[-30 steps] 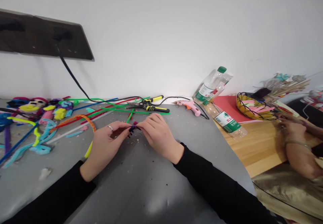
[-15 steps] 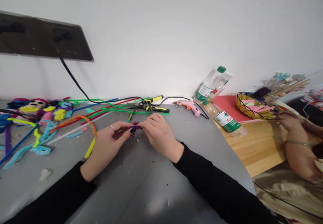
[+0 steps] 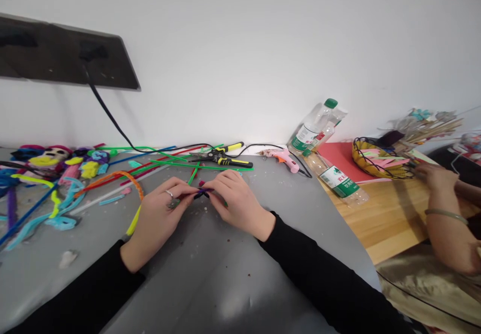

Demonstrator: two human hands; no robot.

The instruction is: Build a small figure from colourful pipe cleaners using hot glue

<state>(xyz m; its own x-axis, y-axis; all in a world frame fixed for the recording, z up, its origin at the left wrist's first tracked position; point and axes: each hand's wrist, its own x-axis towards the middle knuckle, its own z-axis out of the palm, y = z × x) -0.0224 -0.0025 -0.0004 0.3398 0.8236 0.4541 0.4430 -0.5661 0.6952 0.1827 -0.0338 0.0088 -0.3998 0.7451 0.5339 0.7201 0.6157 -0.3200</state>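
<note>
My left hand pinches one side of a small purple pipe cleaner piece, mostly hidden by my fingertips. On its other side, the fingers of my right hand are closed on the same piece. Both hands meet just above the grey table. Behind them lie yellow-and-black wire pliers across green pipe cleaners. An orange and yellow pipe cleaner curves beside my left hand.
Colourful fuzzy figures crowd the left. A pink glue gun lies by the wall. Plastic bottles rest at the table's right edge. Beyond is a yellow basket near another person's hand. A power strip is on the wall.
My fingers have shifted slightly around the purple piece, and my left hand has turned a little. At right, the other person's arm has moved slightly.
</note>
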